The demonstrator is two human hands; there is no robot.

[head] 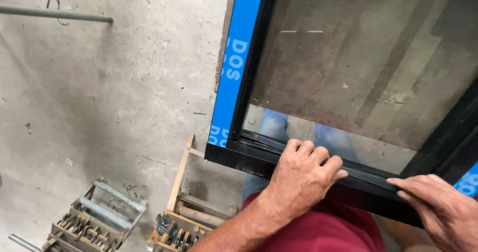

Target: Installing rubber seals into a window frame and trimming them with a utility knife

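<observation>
A black metal window frame (pixel 239 157) with a glass pane (pixel 358 73) stands tilted in front of me over the concrete floor. Blue protective tape (pixel 239 58) runs along its left upright. My left hand (pixel 301 175) grips the bottom rail near the left corner, fingers curled over the edge into the channel. My right hand (pixel 438 207) lies flat along the same rail further right, fingers stretched out together and pointing left. My blue trousers show through the glass, and my red shirt shows below the rail.
A wooden tool carrier (pixel 177 229) with brushes and small tools sits on the concrete floor (pixel 124 107) below the frame's corner. A metal rack of tools (pixel 94 224) stands to its left. A grey metal rod (pixel 55 14) lies at the upper left.
</observation>
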